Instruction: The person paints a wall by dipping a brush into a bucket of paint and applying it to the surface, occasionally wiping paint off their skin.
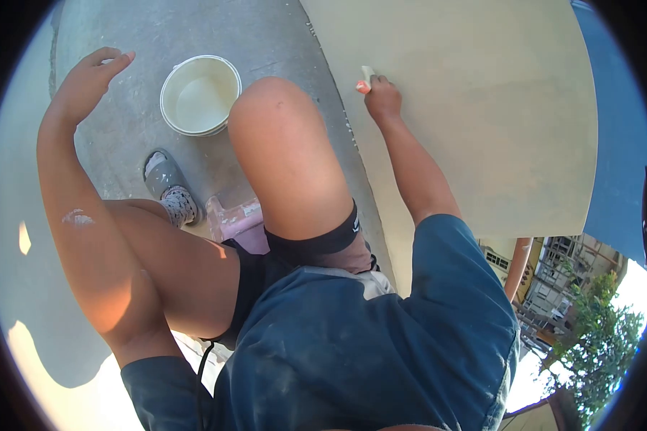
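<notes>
The right hand point(383, 98) is clamped on a pale-and-orange tool point(365, 81) at the wall point(482, 129); the left hand point(90, 80) curls loosely open, a bucket point(200, 96) to its right.

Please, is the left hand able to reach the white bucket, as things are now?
Probably yes. The left hand looks empty and near the bucket, with nothing visible between them. The right knee is at the bucket's other side, out of the way.

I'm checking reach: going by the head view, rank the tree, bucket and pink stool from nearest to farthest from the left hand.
1. Bucket, just right of the left hand.
2. Pink stool, between the legs.
3. Tree, far lower right.
</notes>
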Tool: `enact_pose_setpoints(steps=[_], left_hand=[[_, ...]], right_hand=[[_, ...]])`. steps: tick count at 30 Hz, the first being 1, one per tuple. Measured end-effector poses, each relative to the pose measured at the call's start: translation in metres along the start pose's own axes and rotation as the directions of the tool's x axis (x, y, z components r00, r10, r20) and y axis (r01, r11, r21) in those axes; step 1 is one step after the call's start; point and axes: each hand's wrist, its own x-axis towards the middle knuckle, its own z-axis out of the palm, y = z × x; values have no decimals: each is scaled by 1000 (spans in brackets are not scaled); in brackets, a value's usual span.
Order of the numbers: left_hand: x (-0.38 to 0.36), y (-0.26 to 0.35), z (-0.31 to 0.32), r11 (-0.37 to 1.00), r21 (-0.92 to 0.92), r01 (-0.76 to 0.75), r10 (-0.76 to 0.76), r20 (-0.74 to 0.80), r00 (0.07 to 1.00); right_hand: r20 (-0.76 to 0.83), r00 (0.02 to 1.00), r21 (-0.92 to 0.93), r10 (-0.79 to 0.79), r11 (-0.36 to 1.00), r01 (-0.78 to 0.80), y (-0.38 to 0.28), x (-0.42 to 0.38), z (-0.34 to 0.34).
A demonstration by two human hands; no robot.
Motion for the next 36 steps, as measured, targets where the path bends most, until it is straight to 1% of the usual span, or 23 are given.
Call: enact_pose_setpoints(steps=[2, 5, 7, 8, 10, 11, 12, 13, 14, 15, 16, 18, 20, 22, 23, 25, 26, 27, 29, 30, 32, 34, 36], left_hand=[[1, 4, 5, 999, -1, -36, 36, -34, 999], [10, 10, 12, 994, 20, -106, 108, -67, 992], [13, 11, 13, 989, 44, -138, 141, -73, 987], [14, 14, 13, 989, 37, -143, 146, -103, 984], [16, 19, 13, 986, 28, -167, 169, -136, 976], [17, 19, 12, 984, 30, -173, 176, -124, 977], [16, 21, 11, 982, 33, -183, 186, -108, 977], [14, 25, 12, 979, 35, -200, 203, -110, 973], [13, 29, 12, 984, -5, -176, 176, -46, 983], [11, 32, 12, 988, -42, -146, 147, 17, 989], [11, 34, 12, 987, -39, -154, 155, 1, 988], [7, 33, 21, 994, -9, -109, 109, -49, 993], [6, 32, 17, 992, -31, -123, 122, -14, 992], [8, 29, 13, 988, -72, -134, 133, -16, 991], [8, 25, 11, 991, -64, -121, 120, -14, 993], [3, 20, 3, 993, -56, -102, 100, -39, 994], [-1, 22, 3, 994, -61, -96, 93, -39, 995], [-4, 23, 4, 993, -66, -95, 93, -37, 995], [-3, 22, 13, 992, -62, -112, 109, -47, 993], [-1, 22, 12, 991, -61, -118, 115, -54, 992], [-2, 22, 11, 991, -78, -113, 109, -55, 993], [-8, 23, 14, 991, -71, -112, 111, -7, 994], [-8, 24, 7, 987, -120, -105, 106, 3, 994]], right_hand=[[-95, 991, 24, 93, 996, -91, 24, 24, -47], [-425, 904, -15, 34, 999, -45, 45, 43, -171], [-573, 801, 140, 171, 984, -110, 54, 42, -234], [-574, 801, 136, 171, 984, -112, 51, 35, -241], [-560, 765, 319, 319, 935, -156, 44, 26, -252], [-595, 760, 312, 263, 946, -84, 44, 23, -225], [-540, 825, 176, 165, 981, -81, 35, 16, -203], [-407, 905, 161, 120, 985, -59, 31, 13, -171], [-202, 970, 84, 134, 989, -119, 31, 13, -147], [10, 987, 1, 160, 987, -160, 27, 14, -141], [-8, 987, 3, 162, 987, -162, 37, 19, -148], [-384, 896, 149, 222, 973, -177, 62, 33, -188], [-475, 868, 29, 141, 989, -145, 81, 47, -245], [-570, 807, 114, 155, 987, -109, 80, 48, -288], [-573, 806, 112, 148, 988, -102, 74, 40, -290], [-417, 850, 361, 321, 917, -169, 55, 26, -275], [-371, 895, 250, 246, 955, -159, 50, 17, -247], [-293, 918, 304, 268, 936, -177, 39, 6, -214], [-22, 985, -44, 168, 985, -169, 35, 1, -188], [-39, 984, -46, 174, 983, -176, 46, 3, -196], [-326, 922, 96, 207, 978, -186, 79, 13, -233], [-513, 848, 59, 136, 991, -123, 95, 25, -291], [-596, 766, 200, 242, 968, -150, 84, 29, -336]])
